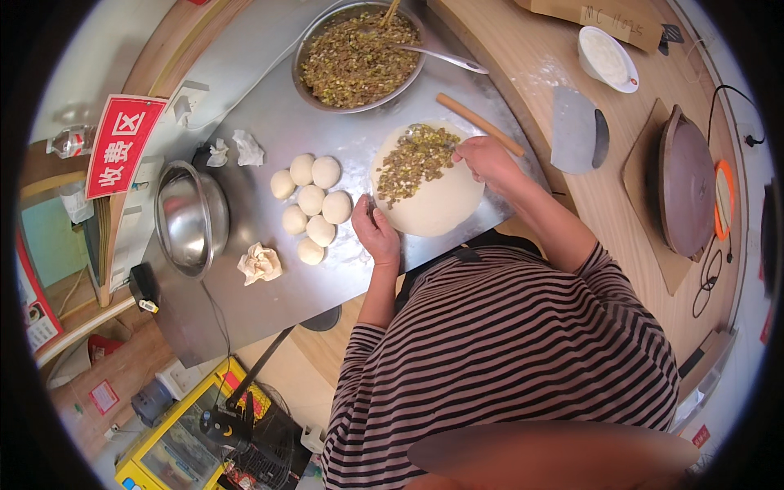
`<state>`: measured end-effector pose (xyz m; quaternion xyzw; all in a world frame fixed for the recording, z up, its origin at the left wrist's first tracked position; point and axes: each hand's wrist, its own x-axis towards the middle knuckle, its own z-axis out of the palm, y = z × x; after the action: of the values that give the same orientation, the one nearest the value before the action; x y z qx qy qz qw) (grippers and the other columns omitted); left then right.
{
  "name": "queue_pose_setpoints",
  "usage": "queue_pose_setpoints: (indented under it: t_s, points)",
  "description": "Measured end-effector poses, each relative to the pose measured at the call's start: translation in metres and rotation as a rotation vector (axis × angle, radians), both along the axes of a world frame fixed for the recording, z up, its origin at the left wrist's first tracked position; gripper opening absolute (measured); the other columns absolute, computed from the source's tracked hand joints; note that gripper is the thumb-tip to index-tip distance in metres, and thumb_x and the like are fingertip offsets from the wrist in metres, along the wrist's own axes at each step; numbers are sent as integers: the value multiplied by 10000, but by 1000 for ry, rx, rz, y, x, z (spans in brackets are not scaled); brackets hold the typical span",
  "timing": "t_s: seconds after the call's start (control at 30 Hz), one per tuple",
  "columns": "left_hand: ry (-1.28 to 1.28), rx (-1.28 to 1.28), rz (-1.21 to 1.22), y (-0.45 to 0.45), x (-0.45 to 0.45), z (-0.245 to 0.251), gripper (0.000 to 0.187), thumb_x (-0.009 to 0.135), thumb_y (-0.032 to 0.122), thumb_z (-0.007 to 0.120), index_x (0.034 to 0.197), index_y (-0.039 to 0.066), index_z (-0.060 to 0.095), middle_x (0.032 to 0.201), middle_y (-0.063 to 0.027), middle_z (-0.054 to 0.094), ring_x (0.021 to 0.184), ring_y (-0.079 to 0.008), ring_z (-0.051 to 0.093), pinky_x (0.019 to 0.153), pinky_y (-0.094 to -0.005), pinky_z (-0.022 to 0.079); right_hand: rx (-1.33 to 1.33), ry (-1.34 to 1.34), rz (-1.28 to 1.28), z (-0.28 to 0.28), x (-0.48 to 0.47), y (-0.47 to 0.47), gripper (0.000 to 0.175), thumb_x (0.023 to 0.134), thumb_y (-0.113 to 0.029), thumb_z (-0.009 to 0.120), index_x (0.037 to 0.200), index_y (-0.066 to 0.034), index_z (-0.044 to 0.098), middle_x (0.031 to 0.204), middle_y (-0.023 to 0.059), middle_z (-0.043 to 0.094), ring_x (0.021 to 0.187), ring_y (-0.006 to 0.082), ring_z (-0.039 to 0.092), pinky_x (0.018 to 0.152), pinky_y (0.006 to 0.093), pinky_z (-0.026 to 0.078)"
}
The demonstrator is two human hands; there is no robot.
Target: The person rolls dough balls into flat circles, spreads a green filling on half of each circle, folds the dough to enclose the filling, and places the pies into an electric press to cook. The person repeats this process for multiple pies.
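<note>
A round sheet of rolled dough lies flat on the metal worktop, near its front edge. Chopped brown, green and white filling covers its upper left part. At the left rim of the sheet, my left hand is cupped, thumb apart from the fingers. My right hand is over the sheet's right side, fingers pinched on what looks like a metal spoon, mostly hidden by filling and fingers. Behind the sheet, a wooden rolling pin lies slantwise. Several dough balls sit to the left.
A large metal bowl of filling stands at the back, with a spoon handle over its rim. To the left are an empty metal bowl and crumpled paper. A dough scraper, white bowl and round griddle are at right.
</note>
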<state>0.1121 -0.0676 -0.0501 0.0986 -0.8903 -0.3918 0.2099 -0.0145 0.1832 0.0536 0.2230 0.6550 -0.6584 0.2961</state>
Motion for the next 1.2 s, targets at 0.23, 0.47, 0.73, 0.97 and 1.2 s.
queue_pose_setpoints:
  t_s: [0.23, 0.47, 0.73, 0.97, 1.2]
  points:
    - [23, 25, -5, 0, 0, -1, 378, 1004, 119, 517, 1336, -62, 531, 1286, -210, 573, 1147, -324, 580, 1016, -406, 463, -14, -66, 90, -14, -5, -18, 140, 843, -98, 606, 779, 2, 679, 597, 29, 453, 461, 138, 361, 421, 323, 270]
    - [32, 89, 17, 3, 0, 1, 391, 993, 155, 529, 1319, -59, 551, 1276, -233, 595, 1165, -381, 551, 1041, -447, 422, 78, 98, 104, -13, 0, -9, 127, 820, -102, 631, 766, -3, 690, 606, 39, 485, 481, 143, 396, 422, 327, 271]
    - [15, 62, 14, 2, 0, 4, 388, 994, 155, 522, 1316, -60, 549, 1280, -238, 592, 1174, -388, 545, 1048, -452, 413, 168, 23, 37, -7, 11, 37, 181, 871, -139, 628, 741, -19, 669, 589, -7, 501, 504, 104, 409, 464, 295, 305]
    - [13, 51, 12, 3, -2, 7, 385, 991, 144, 518, 1314, -63, 548, 1276, -236, 591, 1166, -390, 547, 1048, -455, 413, 301, 300, 224, -2, 35, 49, 211, 856, -164, 630, 835, 27, 716, 710, 76, 650, 671, 166, 571, 654, 302, 464]
    - [9, 66, 21, 3, -1, 7, 387, 992, 147, 528, 1317, -62, 550, 1269, -241, 590, 1158, -389, 550, 1036, -455, 425, 105, -56, 176, -6, 54, 42, 187, 901, -178, 621, 799, -40, 695, 584, -33, 487, 518, 76, 400, 474, 260, 295]
